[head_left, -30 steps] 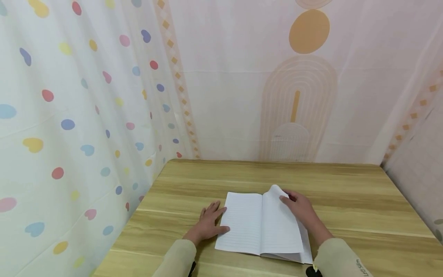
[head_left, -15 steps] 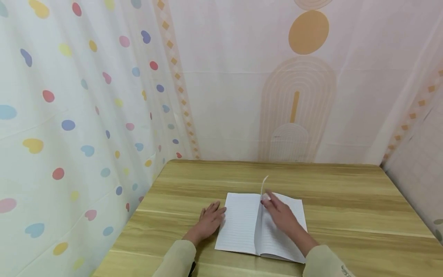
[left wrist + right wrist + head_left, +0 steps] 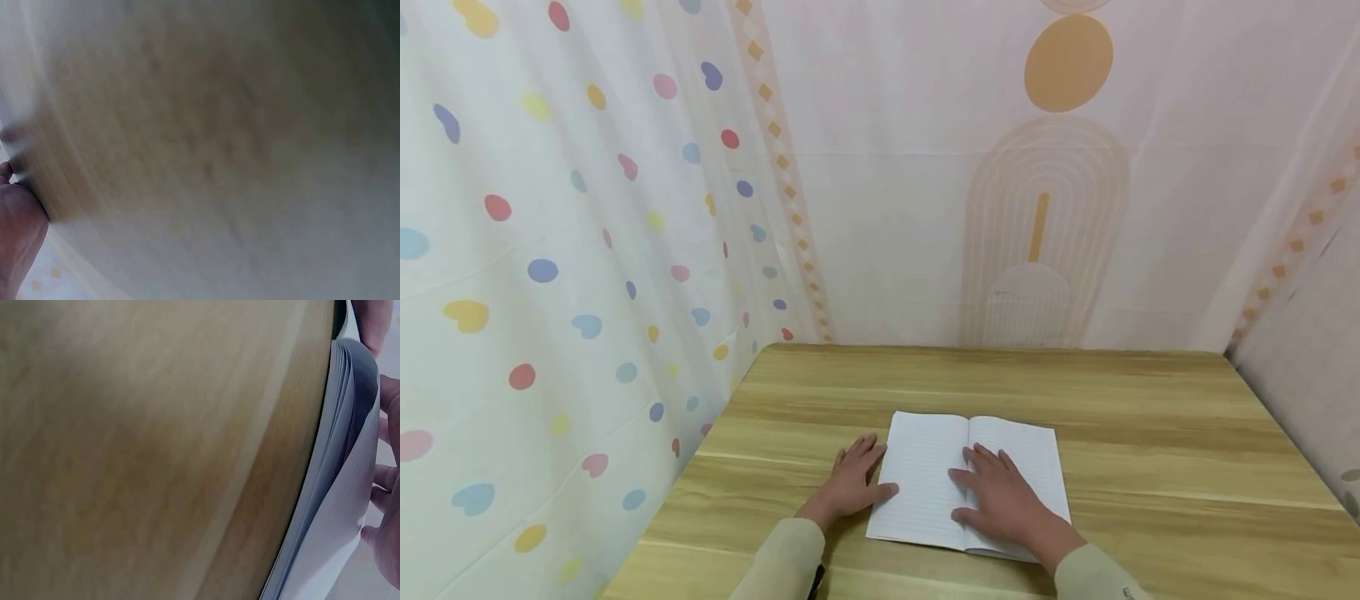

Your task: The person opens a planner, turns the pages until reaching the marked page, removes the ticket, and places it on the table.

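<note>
An open lined notebook point(image 3: 923, 475) lies on the wooden table, its white pages spread on both sides of the fold. My left hand point(image 3: 850, 485) rests at the notebook's left edge, thumb on the page and the other fingers on the table beside it. Across the fold and the right page lies my right hand point(image 3: 1000, 498), palm down with fingers spread, touching the paper. From the right wrist, the notebook's page stack point(image 3: 331, 444) shows edge-on, with the right hand's fingers point(image 3: 386, 478) against the upper sheet. Only part of the left hand point(image 3: 20, 225) shows in the left wrist view.
The wood-grain table point(image 3: 1150, 433) extends around the notebook. A dotted curtain point(image 3: 587, 250) hangs along the left, and a pale patterned curtain point(image 3: 895, 233) stands behind the table's far edge.
My right hand carried a lifted page from the right side over to the left, let it go, and now lies flat near the fold. The left hand stayed at the left edge.
</note>
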`<action>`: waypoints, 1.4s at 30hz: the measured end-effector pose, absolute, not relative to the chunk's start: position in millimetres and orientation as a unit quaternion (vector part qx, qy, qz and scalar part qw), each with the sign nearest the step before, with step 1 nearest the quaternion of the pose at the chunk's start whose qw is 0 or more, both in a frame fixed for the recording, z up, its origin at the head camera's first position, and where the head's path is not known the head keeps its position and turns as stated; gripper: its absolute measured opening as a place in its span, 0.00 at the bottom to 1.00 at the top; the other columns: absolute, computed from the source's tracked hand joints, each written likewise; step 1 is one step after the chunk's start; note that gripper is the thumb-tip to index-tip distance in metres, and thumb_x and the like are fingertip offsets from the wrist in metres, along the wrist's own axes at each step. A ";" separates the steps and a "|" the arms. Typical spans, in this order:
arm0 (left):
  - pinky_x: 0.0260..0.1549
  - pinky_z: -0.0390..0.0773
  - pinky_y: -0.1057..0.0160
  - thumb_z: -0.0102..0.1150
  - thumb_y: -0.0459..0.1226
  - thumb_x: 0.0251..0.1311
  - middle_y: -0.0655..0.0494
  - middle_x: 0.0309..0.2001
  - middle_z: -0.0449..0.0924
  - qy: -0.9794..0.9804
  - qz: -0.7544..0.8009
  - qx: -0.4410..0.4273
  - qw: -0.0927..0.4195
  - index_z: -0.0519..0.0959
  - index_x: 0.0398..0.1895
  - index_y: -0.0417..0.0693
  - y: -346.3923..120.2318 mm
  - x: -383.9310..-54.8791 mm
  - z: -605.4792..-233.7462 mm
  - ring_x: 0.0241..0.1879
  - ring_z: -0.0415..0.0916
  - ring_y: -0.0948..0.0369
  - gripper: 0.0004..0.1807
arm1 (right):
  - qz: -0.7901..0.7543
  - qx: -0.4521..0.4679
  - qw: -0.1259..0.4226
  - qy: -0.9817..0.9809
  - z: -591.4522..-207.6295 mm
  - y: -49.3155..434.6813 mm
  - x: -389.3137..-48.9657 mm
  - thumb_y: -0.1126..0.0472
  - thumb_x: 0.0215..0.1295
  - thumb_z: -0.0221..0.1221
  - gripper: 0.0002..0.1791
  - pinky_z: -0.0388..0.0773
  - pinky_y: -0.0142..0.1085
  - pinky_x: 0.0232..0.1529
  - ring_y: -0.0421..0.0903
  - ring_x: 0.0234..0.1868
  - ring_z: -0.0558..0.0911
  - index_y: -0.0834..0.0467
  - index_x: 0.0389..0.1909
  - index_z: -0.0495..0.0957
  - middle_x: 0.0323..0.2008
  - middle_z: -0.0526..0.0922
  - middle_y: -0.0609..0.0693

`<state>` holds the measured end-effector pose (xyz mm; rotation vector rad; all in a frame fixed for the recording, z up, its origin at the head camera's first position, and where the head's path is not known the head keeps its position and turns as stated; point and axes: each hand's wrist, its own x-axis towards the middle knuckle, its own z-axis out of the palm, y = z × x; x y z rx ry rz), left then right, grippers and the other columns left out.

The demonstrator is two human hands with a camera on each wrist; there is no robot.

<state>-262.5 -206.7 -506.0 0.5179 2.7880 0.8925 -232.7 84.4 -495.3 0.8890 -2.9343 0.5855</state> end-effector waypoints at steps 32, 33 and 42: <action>0.70 0.34 0.36 0.62 0.52 0.63 0.36 0.77 0.46 0.933 0.298 0.184 0.088 0.64 0.73 0.41 -208.8 -257.2 -510.0 0.76 0.38 0.39 0.40 | 0.189 0.087 -0.023 -0.978 -497.0 181.9 -262.6 0.36 0.65 0.58 0.48 0.56 0.71 0.61 0.78 0.67 0.56 0.73 0.68 0.63 0.67 0.56 0.80; 0.69 0.34 0.36 0.62 0.52 0.63 0.36 0.77 0.46 0.933 0.298 0.183 0.088 0.64 0.73 0.41 -208.9 -257.5 -510.2 0.76 0.38 0.40 0.40 | 0.188 0.087 -0.023 -0.978 -496.5 181.9 -262.5 0.37 0.65 0.58 0.47 0.56 0.71 0.61 0.78 0.67 0.56 0.73 0.68 0.63 0.67 0.56 0.80; 0.69 0.35 0.35 0.63 0.51 0.63 0.35 0.76 0.47 0.933 0.299 0.183 0.086 0.65 0.73 0.40 -207.3 -256.9 -505.5 0.76 0.38 0.39 0.40 | 0.181 0.089 -0.018 -0.979 -493.9 179.7 -260.2 0.39 0.67 0.58 0.45 0.57 0.70 0.61 0.77 0.67 0.56 0.72 0.69 0.64 0.68 0.56 0.79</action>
